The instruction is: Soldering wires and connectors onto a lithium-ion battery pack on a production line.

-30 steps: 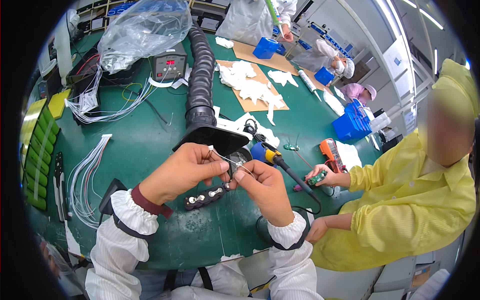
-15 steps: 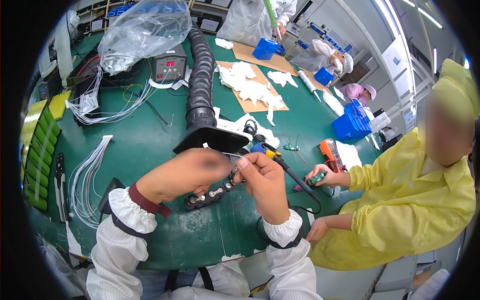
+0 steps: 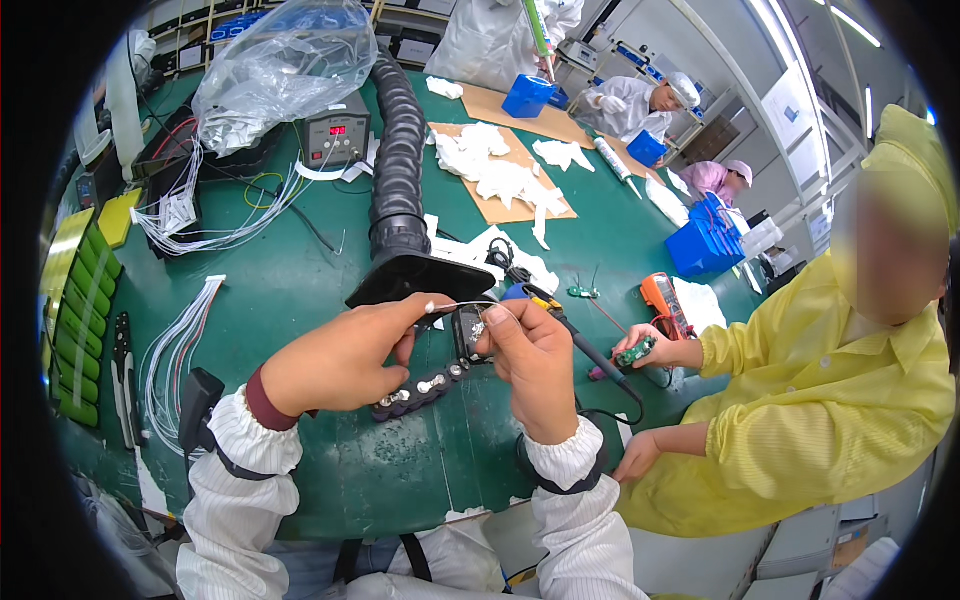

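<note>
A thin white wire (image 3: 462, 304) spans the gap between my two hands. My left hand (image 3: 340, 358) is closed, its thumb and forefinger pinching the small white end of the wire. My right hand (image 3: 537, 362) pinches the other end between thumb and fingertips. Beneath and between them lies a black strip with silver metal contacts (image 3: 425, 392), partly hidden by my fingers. Just behind my hands is the black fume-extractor hood (image 3: 420, 277). To the right of it, a soldering iron (image 3: 570, 333) with a yellow and black handle slants toward the co-worker.
A co-worker in yellow holds a green circuit board (image 3: 636, 352) close on my right, beside an orange multimeter (image 3: 661, 298). A white wire bundle (image 3: 180, 350), a black-handled tool (image 3: 122, 365) and a green cell pack (image 3: 85, 320) lie left. Behind stands a soldering station (image 3: 337, 135).
My left hand has shifted slightly left and turned, showing its pinch on the wire. More of the wire and the black strip shows. Across the table, a person in white has lifted their head.
</note>
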A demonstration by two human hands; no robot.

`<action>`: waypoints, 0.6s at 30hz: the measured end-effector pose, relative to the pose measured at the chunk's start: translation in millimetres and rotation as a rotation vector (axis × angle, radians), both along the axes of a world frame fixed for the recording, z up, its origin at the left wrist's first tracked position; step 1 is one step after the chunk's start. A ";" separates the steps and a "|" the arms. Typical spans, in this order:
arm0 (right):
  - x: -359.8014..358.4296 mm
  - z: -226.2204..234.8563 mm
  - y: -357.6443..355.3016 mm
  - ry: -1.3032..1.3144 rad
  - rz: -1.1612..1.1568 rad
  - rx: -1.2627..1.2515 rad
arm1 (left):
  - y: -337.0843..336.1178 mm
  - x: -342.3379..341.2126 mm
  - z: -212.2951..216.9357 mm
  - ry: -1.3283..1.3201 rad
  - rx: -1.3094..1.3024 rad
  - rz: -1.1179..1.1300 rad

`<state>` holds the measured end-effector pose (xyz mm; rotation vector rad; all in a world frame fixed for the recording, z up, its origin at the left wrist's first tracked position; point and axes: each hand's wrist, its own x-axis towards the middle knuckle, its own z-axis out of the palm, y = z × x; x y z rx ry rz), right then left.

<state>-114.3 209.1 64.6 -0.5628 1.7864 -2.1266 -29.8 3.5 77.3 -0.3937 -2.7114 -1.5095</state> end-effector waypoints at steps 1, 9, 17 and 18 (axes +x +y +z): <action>0.3 0.9 1.6 -0.006 -0.012 0.004 | -0.3 -1.0 -3.4 0.073 -0.008 -0.027; 1.8 6.4 12.9 -0.044 0.020 0.037 | -9.1 1.2 -14.4 0.193 -0.157 0.118; 6.3 4.0 4.4 -0.002 0.086 0.084 | -17.3 -6.1 -2.3 -0.058 0.088 0.064; 6.6 3.5 2.5 -0.002 0.087 0.094 | -17.5 -8.5 -1.8 -0.141 0.219 0.060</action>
